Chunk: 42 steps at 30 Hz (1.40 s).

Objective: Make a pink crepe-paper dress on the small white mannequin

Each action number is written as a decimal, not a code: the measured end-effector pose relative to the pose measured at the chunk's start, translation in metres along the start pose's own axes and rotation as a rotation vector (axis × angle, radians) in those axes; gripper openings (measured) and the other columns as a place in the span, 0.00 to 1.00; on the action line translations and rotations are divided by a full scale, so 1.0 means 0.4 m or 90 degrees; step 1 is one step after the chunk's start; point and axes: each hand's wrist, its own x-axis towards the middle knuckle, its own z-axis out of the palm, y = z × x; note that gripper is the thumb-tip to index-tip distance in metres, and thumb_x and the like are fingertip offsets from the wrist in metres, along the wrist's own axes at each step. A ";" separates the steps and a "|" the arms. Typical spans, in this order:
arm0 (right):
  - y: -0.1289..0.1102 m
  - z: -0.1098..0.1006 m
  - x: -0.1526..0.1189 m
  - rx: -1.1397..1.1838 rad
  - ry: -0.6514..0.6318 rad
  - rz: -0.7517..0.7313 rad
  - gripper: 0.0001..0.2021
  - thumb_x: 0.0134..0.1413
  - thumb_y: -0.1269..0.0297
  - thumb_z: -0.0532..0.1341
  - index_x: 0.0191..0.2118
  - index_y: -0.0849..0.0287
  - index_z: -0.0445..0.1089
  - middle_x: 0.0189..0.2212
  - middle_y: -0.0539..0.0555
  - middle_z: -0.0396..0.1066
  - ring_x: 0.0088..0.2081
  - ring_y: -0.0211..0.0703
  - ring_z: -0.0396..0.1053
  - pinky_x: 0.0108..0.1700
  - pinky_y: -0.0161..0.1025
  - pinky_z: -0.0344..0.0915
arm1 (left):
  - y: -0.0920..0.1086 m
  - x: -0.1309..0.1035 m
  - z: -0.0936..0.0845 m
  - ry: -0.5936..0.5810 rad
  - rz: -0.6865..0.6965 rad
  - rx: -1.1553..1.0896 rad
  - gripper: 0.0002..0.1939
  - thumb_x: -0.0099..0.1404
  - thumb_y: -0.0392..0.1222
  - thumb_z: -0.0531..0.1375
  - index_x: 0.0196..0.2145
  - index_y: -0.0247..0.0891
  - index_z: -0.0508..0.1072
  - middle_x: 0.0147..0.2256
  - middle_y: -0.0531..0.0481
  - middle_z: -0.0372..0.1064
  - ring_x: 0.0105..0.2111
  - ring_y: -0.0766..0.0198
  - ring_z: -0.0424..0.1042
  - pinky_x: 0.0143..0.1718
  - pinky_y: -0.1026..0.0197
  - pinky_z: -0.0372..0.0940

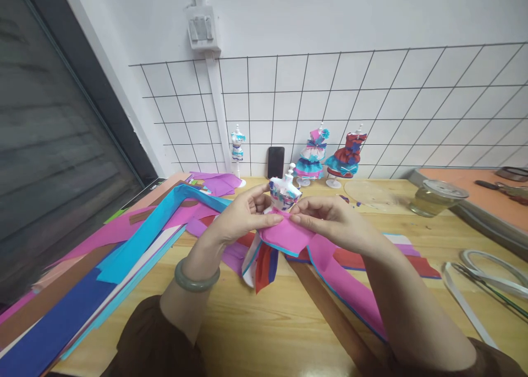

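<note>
A small white dress form (285,187) with a patterned bodice stands in front of me, between my hands. Pink fabric (289,235) edged in blue lies against its waist, and a long end of it trails to the lower right. My left hand (251,214) pinches the fabric at the waist's left side, its fingers behind the form. On the other side my right hand (319,214) presses thumb and finger on the same fabric. Below the form hang red, blue and white pieces (265,267).
Long coloured fabric strips (144,231) cover the table's left. Behind are a phone (276,162), a bare-skirted form (238,146) and two dressed forms (311,159) (347,157). At right are a lidded cup (438,197), white tape (470,305) and scissors (480,278).
</note>
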 end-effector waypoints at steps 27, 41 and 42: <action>-0.006 0.017 -0.001 0.042 0.008 0.036 0.11 0.51 0.55 0.64 0.32 0.60 0.73 0.26 0.50 0.68 0.28 0.35 0.63 0.29 0.33 0.61 | -0.011 0.003 0.009 0.015 0.035 -0.003 0.26 0.53 0.34 0.66 0.50 0.41 0.67 0.31 0.54 0.62 0.34 0.68 0.64 0.44 0.60 0.61; -0.002 0.023 0.009 0.060 0.067 0.042 0.11 0.50 0.58 0.65 0.27 0.62 0.68 0.21 0.47 0.62 0.23 0.32 0.57 0.24 0.31 0.54 | -0.012 0.004 0.011 0.005 0.044 0.034 0.25 0.53 0.35 0.65 0.50 0.41 0.67 0.39 0.49 0.68 0.44 0.62 0.67 0.44 0.61 0.62; -0.003 0.024 0.009 0.061 0.067 0.040 0.11 0.50 0.59 0.64 0.27 0.61 0.67 0.21 0.46 0.61 0.23 0.31 0.57 0.24 0.31 0.54 | -0.012 0.004 0.010 0.001 0.046 0.032 0.25 0.54 0.34 0.65 0.50 0.41 0.67 0.40 0.49 0.68 0.44 0.62 0.67 0.45 0.61 0.62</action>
